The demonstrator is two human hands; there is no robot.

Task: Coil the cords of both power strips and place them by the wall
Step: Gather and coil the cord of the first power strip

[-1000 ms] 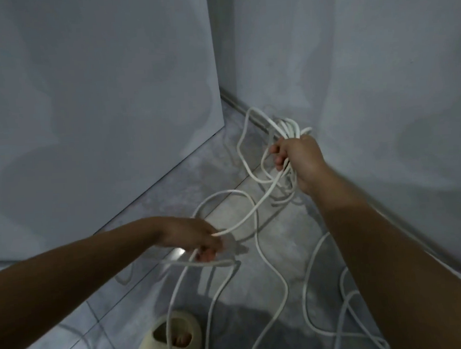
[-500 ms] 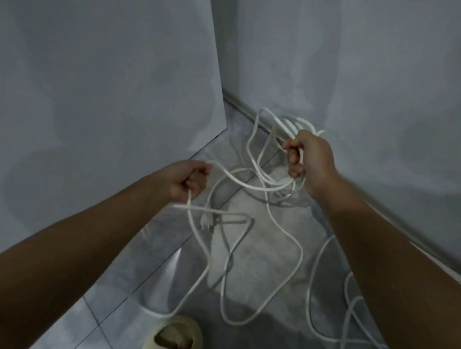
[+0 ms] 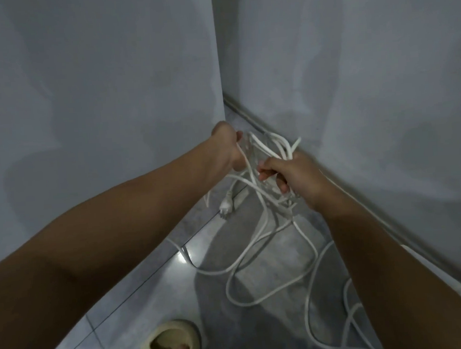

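Observation:
A long white cord runs in loose loops over the grey tiled floor. My right hand grips a bundle of coiled loops in mid-air near the room's corner. My left hand is raised just left of the bundle and holds a strand of the same cord that it brings over the coil. The cord's white plug hangs below the two hands. More white cord lies tangled at the lower right. A power strip body does not show clearly.
Grey walls meet in a corner straight ahead, with a baseboard along the right wall. A foot in a beige slipper stands at the bottom centre. Floor tiles stretch to the lower left.
My left hand rose from low on the floor side up to the coil, drawing a length of cord with it. The plug lifted off the floor. My right hand stayed near the corner.

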